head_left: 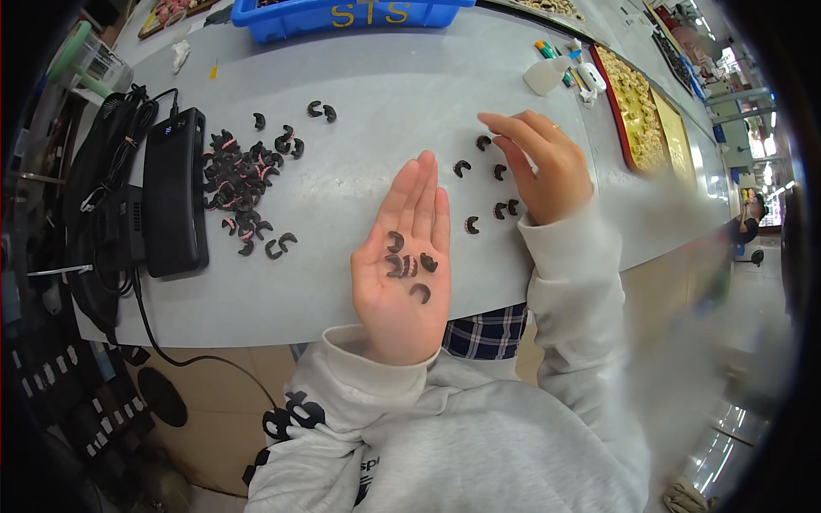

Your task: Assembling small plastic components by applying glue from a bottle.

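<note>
My left hand (402, 274) is palm up, fingers stretched out side by side. It holds several small black horseshoe-shaped pieces (420, 293), some with pink toothed edges, lying loose on the palm. To its right, my right hand (547, 162) hovers over the table, open, thumb and forefinger apart with nothing visible between them. Just below and left of those fingertips are several similar black pieces (462, 168), set apart from one another. A larger heap of black and pink pieces (244, 175) lies on the table left of my left hand.
Left of the heap stands a black power bank (175, 192) with cables. A blue bin (351, 15) is at the far edge of the grey table (368, 94). At the right are a white bottle (547, 75) and a red-rimmed tray of pale yellowish pieces (633, 111).
</note>
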{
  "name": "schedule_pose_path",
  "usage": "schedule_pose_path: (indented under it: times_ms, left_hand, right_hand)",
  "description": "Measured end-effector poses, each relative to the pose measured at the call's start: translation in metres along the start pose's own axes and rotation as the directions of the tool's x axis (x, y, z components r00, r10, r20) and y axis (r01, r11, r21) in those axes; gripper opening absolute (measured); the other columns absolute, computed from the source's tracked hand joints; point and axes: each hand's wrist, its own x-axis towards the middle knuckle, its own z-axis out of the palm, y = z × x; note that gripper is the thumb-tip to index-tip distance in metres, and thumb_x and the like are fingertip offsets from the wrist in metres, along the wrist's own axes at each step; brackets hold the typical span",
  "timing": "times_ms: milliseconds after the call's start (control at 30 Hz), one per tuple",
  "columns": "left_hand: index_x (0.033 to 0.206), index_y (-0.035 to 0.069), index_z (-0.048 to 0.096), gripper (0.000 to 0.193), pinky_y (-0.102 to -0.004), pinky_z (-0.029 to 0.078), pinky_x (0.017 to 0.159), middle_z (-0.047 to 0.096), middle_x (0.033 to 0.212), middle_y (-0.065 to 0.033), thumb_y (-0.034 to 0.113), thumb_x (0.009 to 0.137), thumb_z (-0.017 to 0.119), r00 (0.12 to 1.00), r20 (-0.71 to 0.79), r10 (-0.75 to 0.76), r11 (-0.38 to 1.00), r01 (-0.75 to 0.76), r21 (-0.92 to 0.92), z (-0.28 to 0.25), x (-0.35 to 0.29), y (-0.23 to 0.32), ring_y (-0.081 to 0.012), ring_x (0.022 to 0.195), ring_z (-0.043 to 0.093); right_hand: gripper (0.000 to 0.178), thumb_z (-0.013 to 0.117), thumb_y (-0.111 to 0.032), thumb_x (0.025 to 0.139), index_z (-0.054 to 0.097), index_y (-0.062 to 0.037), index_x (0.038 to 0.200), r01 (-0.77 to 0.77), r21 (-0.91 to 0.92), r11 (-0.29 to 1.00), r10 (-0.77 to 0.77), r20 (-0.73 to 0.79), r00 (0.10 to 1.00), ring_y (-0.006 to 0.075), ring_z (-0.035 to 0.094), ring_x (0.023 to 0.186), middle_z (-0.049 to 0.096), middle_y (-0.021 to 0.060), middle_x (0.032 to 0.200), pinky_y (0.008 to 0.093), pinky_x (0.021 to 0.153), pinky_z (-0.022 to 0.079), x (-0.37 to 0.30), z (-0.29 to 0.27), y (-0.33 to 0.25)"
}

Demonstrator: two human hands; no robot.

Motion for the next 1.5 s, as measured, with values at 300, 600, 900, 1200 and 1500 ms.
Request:
schedule_pose_path:
  times_ms: [300,600,900,1200,1500]
  left_hand:
    - [0.143,-0.005,0.026,0.056,-0.0361,0.012,0.119,0.021,0.152,-0.0186,0.025,0.096,0.027,1.0,0.006,-0.019,0.995,0.018,0.101,0.001,0.0,0.003,-0.0257,0.143,0.016]
    - [0.143,-0.004,0.028,0.056,-0.0362,0.012,0.119,0.024,0.151,-0.0187,0.026,0.095,0.027,1.0,-0.004,0.02,0.994,-0.02,0.111,0.0,-0.002,0.001,-0.0261,0.143,0.018]
    - [0.136,-0.007,0.036,0.052,-0.0394,0.013,0.12,0.029,0.148,-0.0233,0.023,0.094,0.034,0.928,-0.003,0.373,0.923,-0.371,0.106,-0.009,-0.01,0.005,-0.028,0.142,0.021]
    - [0.135,-0.008,0.035,0.053,-0.0397,0.013,0.12,0.027,0.147,-0.0253,0.024,0.093,0.037,0.947,-0.012,0.322,0.944,-0.32,0.086,-0.01,-0.009,0.007,-0.0284,0.141,0.021]
    - [0.139,0.002,0.034,0.055,-0.0382,0.017,0.118,0.029,0.149,-0.0179,0.033,0.094,0.023,0.987,0.049,0.155,0.976,-0.16,0.148,-0.011,-0.009,0.012,-0.0273,0.141,0.023]
  right_hand:
    - [0.032,0.077,-0.001,0.066,0.069,-0.0047,0.097,0.101,0.519,0.849,-0.24,0.209,0.948,0.0197,0.06,0.071,0.064,0.0074,0.09,0.0284,0.062,0.045,-0.028,-0.024,-0.065]
    - [0.027,0.068,0.012,0.068,0.066,0.0003,0.092,0.007,0.54,0.842,-0.113,0.164,0.98,0.0215,0.065,0.077,0.065,0.0113,0.091,0.0282,0.064,0.052,-0.031,-0.021,-0.067]
    - [0.025,0.064,0.015,0.067,0.065,-0.0001,0.087,-0.051,0.482,0.875,-0.03,0.159,0.987,0.0225,0.069,0.08,0.069,0.0109,0.095,0.0271,0.065,0.054,-0.025,-0.003,-0.059]
    - [0.025,0.067,0.009,0.065,0.065,-0.0019,0.088,0.088,0.361,0.928,-0.142,0.126,0.982,0.0235,0.068,0.078,0.069,0.009,0.096,0.0291,0.061,0.054,-0.03,0.006,-0.054]
    - [0.039,0.073,0.003,0.062,0.067,-0.0044,0.1,0.22,0.47,0.855,-0.267,0.033,0.963,0.0232,0.059,0.077,0.064,0.0078,0.093,0.0304,0.066,0.049,-0.015,-0.001,-0.082]
